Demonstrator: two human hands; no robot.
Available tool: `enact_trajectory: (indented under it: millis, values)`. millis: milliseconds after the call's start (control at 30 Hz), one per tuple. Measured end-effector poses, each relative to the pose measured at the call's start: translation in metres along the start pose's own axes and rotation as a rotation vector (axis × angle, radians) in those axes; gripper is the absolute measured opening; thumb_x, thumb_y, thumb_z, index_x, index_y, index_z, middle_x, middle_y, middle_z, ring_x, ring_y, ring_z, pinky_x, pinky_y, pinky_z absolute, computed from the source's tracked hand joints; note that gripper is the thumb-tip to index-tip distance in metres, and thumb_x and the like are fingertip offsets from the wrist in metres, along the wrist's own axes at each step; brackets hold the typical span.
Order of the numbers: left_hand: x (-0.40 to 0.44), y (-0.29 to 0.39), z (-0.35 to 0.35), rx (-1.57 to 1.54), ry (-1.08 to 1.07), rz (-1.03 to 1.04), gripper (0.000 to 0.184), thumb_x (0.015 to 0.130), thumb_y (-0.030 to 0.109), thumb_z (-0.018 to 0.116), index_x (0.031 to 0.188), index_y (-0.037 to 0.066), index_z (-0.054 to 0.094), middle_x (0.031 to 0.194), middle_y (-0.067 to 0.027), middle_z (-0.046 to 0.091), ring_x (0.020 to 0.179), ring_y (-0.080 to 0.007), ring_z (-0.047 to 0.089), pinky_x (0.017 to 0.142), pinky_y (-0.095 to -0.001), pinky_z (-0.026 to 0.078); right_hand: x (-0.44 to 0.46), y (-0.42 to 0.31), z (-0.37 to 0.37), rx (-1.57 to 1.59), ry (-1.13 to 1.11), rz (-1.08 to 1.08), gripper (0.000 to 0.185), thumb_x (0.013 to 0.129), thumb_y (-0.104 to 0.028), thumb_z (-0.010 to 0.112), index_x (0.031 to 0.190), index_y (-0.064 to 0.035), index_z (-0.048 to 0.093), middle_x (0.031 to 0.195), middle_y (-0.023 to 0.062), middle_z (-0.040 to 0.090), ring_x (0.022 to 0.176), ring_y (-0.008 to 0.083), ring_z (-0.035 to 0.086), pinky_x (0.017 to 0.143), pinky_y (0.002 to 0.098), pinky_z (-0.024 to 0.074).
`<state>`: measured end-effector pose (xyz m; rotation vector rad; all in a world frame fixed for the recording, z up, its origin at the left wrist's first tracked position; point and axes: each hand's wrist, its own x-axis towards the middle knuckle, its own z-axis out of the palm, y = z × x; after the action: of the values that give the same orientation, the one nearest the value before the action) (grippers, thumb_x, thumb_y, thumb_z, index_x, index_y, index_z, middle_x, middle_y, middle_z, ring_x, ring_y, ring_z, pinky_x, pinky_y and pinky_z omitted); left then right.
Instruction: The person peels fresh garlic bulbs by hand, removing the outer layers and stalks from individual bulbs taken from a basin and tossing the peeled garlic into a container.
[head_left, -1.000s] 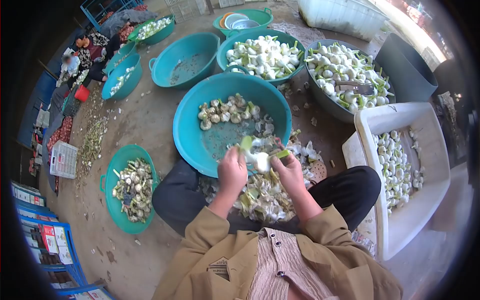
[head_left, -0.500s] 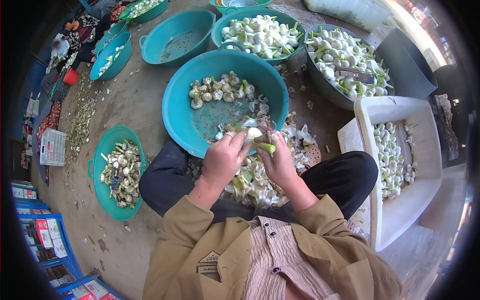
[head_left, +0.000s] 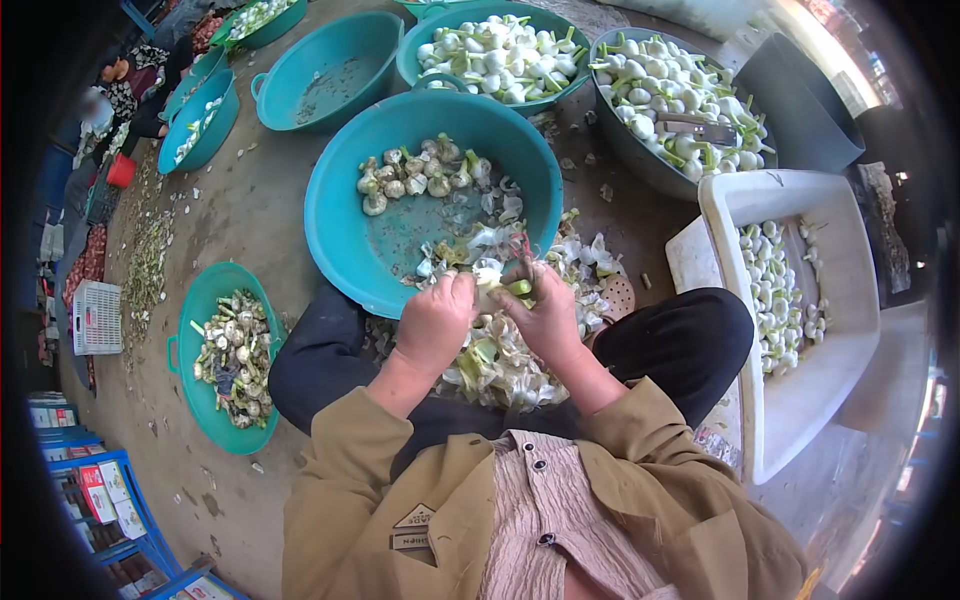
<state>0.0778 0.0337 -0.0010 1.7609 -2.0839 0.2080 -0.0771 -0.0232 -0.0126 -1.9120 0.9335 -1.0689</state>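
Note:
Over the near rim of a large teal basin, both my hands meet at one garlic bulb. My left hand is closed on its left side. My right hand grips its green stem from the right, with a small tool with a reddish part also between its fingers. Unpeeled bulbs lie at the back of the basin. Loose skins are heaped below my hands, between my legs.
Basins of white garlic stand behind. A white tub with bulbs is at the right. A small teal basin holds unpeeled garlic at the left. Another person sits at the far upper left.
The view has shifted, so the basins appear further left. My hands have come together on the bulb, which was held wider apart a second ago; the tool now shows at my right hand.

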Motion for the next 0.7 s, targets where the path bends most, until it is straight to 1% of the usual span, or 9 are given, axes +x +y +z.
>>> enact_trajectory:
  millis: [100, 167, 200, 233, 267, 300, 367, 500, 700]
  values:
    - [0.003, -0.019, 0.001, -0.021, 0.009, -0.138, 0.019, 0.072, 0.013, 0.064, 0.085, 0.006, 0.052, 0.072, -0.0097, 0.054, 0.061, -0.0253, 0.059, 0.053, -0.0348, 0.049, 0.001, -0.002, -0.001, 0.027, -0.017, -0.034, 0.025, 0.067, -0.005, 0.073, 0.086, -0.0020, 0.056, 0.083, 0.0124, 0.058, 0.077, 0.0290, 0.057, 0.068, 0.0335, 0.0470]
    - [0.006, -0.047, 0.012, -0.040, 0.038, -0.326, 0.016, 0.072, 0.010, 0.063, 0.083, 0.004, 0.053, 0.075, -0.0130, 0.057, 0.065, -0.0310, 0.059, 0.057, -0.0394, 0.049, 0.001, -0.002, -0.006, 0.097, -0.068, -0.156, 0.034, 0.069, -0.001, 0.071, 0.099, -0.0055, 0.057, 0.084, 0.0085, 0.060, 0.078, 0.0255, 0.059, 0.071, 0.0334, 0.0470]
    - [0.001, -0.069, 0.019, -0.008, -0.090, -0.408, 0.014, 0.073, 0.009, 0.062, 0.082, 0.003, 0.054, 0.078, -0.0146, 0.058, 0.068, -0.0331, 0.059, 0.059, -0.0410, 0.048, -0.001, -0.001, -0.006, 0.151, -0.043, -0.287, 0.051, 0.071, 0.001, 0.069, 0.117, -0.0096, 0.050, 0.082, 0.0074, 0.061, 0.078, 0.0255, 0.060, 0.073, 0.0348, 0.0474]
    - [-0.008, -0.092, 0.028, 0.024, -0.217, -0.487, 0.012, 0.073, 0.007, 0.061, 0.081, 0.001, 0.054, 0.080, -0.0163, 0.059, 0.070, -0.0351, 0.059, 0.060, -0.0426, 0.048, -0.002, -0.002, -0.007, 0.152, -0.044, -0.287, 0.051, 0.071, 0.001, 0.069, 0.117, -0.0096, 0.050, 0.082, 0.0074, 0.061, 0.078, 0.0255, 0.060, 0.073, 0.0348, 0.0474]
    - [-0.014, -0.102, 0.031, 0.035, -0.368, -0.524, 0.011, 0.073, 0.005, 0.061, 0.082, 0.000, 0.058, 0.083, -0.0164, 0.060, 0.073, -0.0365, 0.059, 0.063, -0.0441, 0.048, -0.001, -0.003, -0.010, 0.225, -0.046, -0.253, 0.039, 0.071, 0.002, 0.069, 0.105, -0.0069, 0.053, 0.084, 0.0081, 0.060, 0.079, 0.0270, 0.059, 0.073, 0.0340, 0.0474]
    - [-0.021, -0.103, 0.037, 0.034, -0.365, -0.515, 0.011, 0.073, 0.005, 0.061, 0.082, 0.000, 0.058, 0.083, -0.0164, 0.060, 0.073, -0.0365, 0.059, 0.063, -0.0441, 0.048, 0.001, -0.004, -0.012, 0.295, -0.041, -0.218, 0.027, 0.070, 0.003, 0.068, 0.093, -0.0041, 0.057, 0.086, 0.0089, 0.060, 0.080, 0.0284, 0.058, 0.073, 0.0333, 0.0475]
    - [-0.024, -0.082, 0.024, -0.307, -0.248, -0.327, 0.013, 0.074, 0.005, 0.060, 0.087, 0.001, 0.061, 0.081, -0.0150, 0.061, 0.073, -0.0371, 0.059, 0.064, -0.0437, 0.048, 0.003, -0.004, -0.012, 0.282, 0.019, -0.172, 0.028, 0.071, 0.004, 0.067, 0.095, -0.0039, 0.057, 0.087, 0.0085, 0.061, 0.080, 0.0283, 0.059, 0.072, 0.0336, 0.0481]
    - [0.013, -0.018, -0.023, -0.371, -0.130, -0.406, 0.012, 0.076, 0.012, 0.062, 0.084, 0.004, 0.061, 0.074, -0.0125, 0.061, 0.069, -0.0324, 0.060, 0.060, -0.0396, 0.049, 0.008, 0.002, -0.008, 0.072, 0.038, -0.088, 0.027, 0.071, 0.003, 0.068, 0.095, -0.0034, 0.058, 0.089, 0.0108, 0.061, 0.079, 0.0280, 0.058, 0.070, 0.0346, 0.0484]
    - [0.020, -0.008, -0.022, -0.211, -0.303, -0.260, 0.015, 0.072, 0.015, 0.065, 0.069, 0.005, 0.054, 0.066, -0.0126, 0.059, 0.061, -0.0306, 0.060, 0.053, -0.0388, 0.048, 0.007, 0.009, -0.001, -0.037, -0.094, -0.296, 0.030, 0.068, 0.003, 0.070, 0.094, -0.0047, 0.057, 0.089, 0.0113, 0.060, 0.081, 0.0304, 0.059, 0.069, 0.0346, 0.0479]
